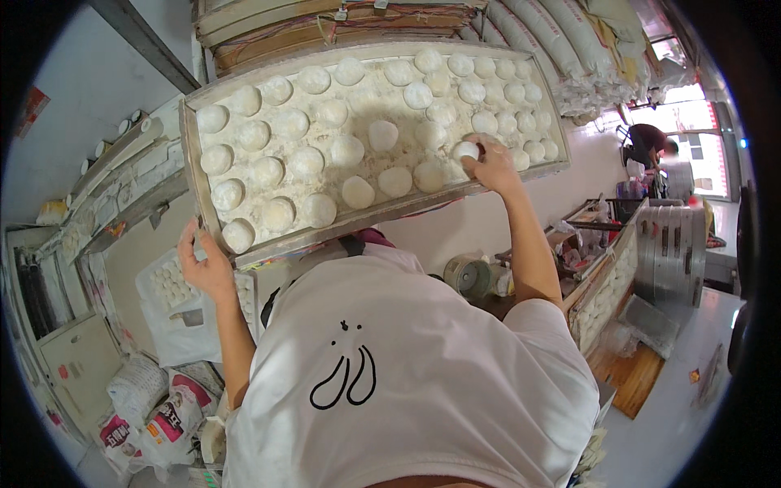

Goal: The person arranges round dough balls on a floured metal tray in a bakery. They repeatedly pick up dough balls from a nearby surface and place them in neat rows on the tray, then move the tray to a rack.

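Observation:
A long wooden tray (390, 217) dusted with flour lies across the view before me, with several rows of round, pale dough balls on it. My right hand (493, 163) is over the tray's near right part, its thumb and fingers around a white dough ball (467, 151). At the tray's near left corner is my left hand (207, 259), raised with thumb and fingers apart and nothing seen between them; whether it touches the tray's edge I cannot tell. A dough ball (238, 236) sits in that corner, closest to my left hand.
Wooden racks (341, 30) and stacked sacks (543, 36) stand beyond the tray. At right are another tray of dough balls (610, 293), metal steamers (671, 256) and a bending person (650, 143). Lower left are flour bags (174, 421) and a white plastic sheet (189, 335).

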### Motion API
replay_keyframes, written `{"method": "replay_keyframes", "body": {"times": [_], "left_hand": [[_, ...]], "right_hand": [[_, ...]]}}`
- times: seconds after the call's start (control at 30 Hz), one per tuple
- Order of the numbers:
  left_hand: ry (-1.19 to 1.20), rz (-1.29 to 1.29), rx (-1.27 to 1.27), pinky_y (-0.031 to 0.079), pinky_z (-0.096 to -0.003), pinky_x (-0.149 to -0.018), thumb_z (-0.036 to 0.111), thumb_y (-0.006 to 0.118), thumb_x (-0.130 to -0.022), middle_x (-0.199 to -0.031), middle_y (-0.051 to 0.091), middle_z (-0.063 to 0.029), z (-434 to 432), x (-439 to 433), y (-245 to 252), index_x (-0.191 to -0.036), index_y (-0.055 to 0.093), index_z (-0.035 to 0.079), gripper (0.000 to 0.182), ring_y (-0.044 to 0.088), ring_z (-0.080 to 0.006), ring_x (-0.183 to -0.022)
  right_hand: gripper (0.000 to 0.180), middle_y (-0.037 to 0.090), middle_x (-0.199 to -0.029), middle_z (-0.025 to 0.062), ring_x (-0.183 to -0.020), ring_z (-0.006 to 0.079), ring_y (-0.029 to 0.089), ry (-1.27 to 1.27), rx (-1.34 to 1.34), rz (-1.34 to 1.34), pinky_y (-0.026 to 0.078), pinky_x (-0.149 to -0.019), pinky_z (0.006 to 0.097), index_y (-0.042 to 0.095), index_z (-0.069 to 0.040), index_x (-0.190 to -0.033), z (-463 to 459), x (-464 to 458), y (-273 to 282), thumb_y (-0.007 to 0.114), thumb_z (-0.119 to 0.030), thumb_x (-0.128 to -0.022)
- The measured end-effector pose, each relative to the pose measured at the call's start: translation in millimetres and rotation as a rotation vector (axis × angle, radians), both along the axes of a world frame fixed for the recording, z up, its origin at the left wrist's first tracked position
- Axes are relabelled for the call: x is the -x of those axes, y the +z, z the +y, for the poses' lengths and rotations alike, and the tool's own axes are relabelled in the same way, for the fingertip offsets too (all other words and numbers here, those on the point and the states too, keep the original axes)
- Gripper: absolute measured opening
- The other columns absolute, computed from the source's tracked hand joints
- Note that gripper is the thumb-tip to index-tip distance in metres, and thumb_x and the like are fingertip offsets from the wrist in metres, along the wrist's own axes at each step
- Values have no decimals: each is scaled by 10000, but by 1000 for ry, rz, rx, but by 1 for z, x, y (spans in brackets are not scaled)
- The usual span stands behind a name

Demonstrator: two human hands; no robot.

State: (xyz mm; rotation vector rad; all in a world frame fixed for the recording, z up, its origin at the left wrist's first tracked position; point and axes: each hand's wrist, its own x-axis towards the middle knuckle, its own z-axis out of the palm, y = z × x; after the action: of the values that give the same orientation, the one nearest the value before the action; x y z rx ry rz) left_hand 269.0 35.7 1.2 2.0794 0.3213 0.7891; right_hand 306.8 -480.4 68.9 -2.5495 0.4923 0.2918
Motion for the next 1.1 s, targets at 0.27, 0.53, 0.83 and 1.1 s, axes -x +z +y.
{"method": "replay_keyframes", "body": {"times": [0.27,0.53,0.83,1.1], "left_hand": [[193,-4,-125,473,-348,-959,144,631,-930,-1145,704,-125,-8,1,3,-1151,693,5,268,645,-249,-1059],[276,-58,-324,482,-370,-958,78,633,-905,-1151,693,-136,-77,21,34,-1146,687,7,257,644,-273,-1066],[137,-108,-369,481,-379,-952,44,631,-885,-1123,696,-132,-149,3,41,-1098,693,31,222,643,-293,-1060],[181,-117,-389,490,-405,-928,42,607,-868,-1096,700,-119,-158,-3,30,-1070,690,51,219,636,-312,-1035]], "right_hand": [[484,581,-1277,113,-1202,313,520,733,121,-375,454,-1017,397,665,-143,-1221,30,-42,5,762,-238,-756],[485,616,-1142,110,-1157,312,542,844,303,-211,482,-957,401,686,-65,-1152,6,-44,17,773,-356,-773],[505,650,-882,157,-932,331,620,1022,-22,-351,540,-767,440,720,-32,-946,18,-31,1,803,-446,-668],[501,608,-1031,193,-1059,336,556,1008,-24,-363,493,-888,439,701,9,-962,8,-34,4,788,-351,-625]]}}
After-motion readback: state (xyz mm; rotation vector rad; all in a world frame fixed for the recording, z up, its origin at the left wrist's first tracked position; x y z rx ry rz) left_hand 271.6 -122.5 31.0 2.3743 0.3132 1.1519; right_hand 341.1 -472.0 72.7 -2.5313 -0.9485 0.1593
